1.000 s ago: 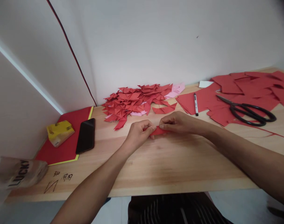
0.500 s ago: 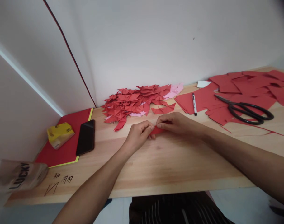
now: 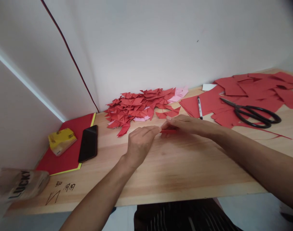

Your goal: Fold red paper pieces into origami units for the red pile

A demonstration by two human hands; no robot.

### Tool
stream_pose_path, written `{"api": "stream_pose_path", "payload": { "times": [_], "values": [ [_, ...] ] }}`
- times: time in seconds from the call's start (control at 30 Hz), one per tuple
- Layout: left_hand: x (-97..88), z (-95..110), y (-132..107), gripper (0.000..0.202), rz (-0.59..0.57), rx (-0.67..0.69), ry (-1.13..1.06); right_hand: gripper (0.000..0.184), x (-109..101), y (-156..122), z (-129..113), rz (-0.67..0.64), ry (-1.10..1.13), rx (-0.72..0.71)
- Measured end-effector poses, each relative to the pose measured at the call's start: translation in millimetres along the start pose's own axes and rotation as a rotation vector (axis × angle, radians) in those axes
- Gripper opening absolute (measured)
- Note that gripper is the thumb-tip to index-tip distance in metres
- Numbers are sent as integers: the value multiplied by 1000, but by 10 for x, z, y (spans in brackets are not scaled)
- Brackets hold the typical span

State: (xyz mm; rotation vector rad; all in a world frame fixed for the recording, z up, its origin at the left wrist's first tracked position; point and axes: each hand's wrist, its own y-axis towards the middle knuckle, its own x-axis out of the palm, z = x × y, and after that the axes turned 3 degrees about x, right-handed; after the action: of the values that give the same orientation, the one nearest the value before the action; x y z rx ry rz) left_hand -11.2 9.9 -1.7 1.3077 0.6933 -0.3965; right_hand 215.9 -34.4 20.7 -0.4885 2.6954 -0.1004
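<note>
Between my two hands, just above the wooden table, is a small piece of red paper (image 3: 169, 131), mostly covered by my fingers. My left hand (image 3: 142, 139) is closed with its fingertips at the paper's left end. My right hand (image 3: 182, 123) lies over the paper from the right, fingers together, its fingertips nearly meeting the left ones. Behind them a single folded red paper piece (image 3: 169, 113) rests beside a heap of folded red paper pieces (image 3: 134, 106), with a few pink ones among them.
To the right lie black-handled scissors (image 3: 254, 115) on cut red paper sheets (image 3: 254, 85), and a white marker (image 3: 199, 107). On the left are a phone (image 3: 88, 143), a yellow packet (image 3: 62, 141) on red sheets (image 3: 64, 163), and a plastic bottle (image 3: 21, 183). A wall stands behind.
My left hand has turned so its back faces up, its fingers now reaching to the paper's end. My right fingers have straightened and flattened over the red paper.
</note>
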Motion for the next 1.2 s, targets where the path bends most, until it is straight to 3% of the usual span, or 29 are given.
{"api": "stream_pose_path", "payload": {
  "times": [0.17,0.3,0.4,0.5,0.57,0.63,0.7,0.83,1.0,1.2],
  "values": [
    [-11,55,27,22,38,114,-45,48,-12,22,32,-49,-154,-19],
    [-18,74,54,21,28,95,-90,37,-16,46,45,-25,-187,3],
    [-47,91,82,28,-64,-83,-216,33,-17,51,37,54,-172,14],
    [-57,87,112,44,-120,-405,-375,27,12,64,51,155,-209,-3],
    [-39,63,122,43,-127,-595,-424,23,57,66,62,216,-225,-38],
    [-12,33,123,31,-155,-693,-428,19,116,55,56,262,-225,-90],
    [8,10,117,19,-197,-698,-438,16,176,34,29,297,-241,-134],
    [10,7,104,17,-246,-692,-481,14,256,8,-31,322,-367,-186],
    [9,49,95,15,-237,-662,-441,17,300,18,-38,339,-526,-243],
    [38,94,89,15,-213,-675,-414,14,323,26,-58,342,-515,-220]
  ]
}}
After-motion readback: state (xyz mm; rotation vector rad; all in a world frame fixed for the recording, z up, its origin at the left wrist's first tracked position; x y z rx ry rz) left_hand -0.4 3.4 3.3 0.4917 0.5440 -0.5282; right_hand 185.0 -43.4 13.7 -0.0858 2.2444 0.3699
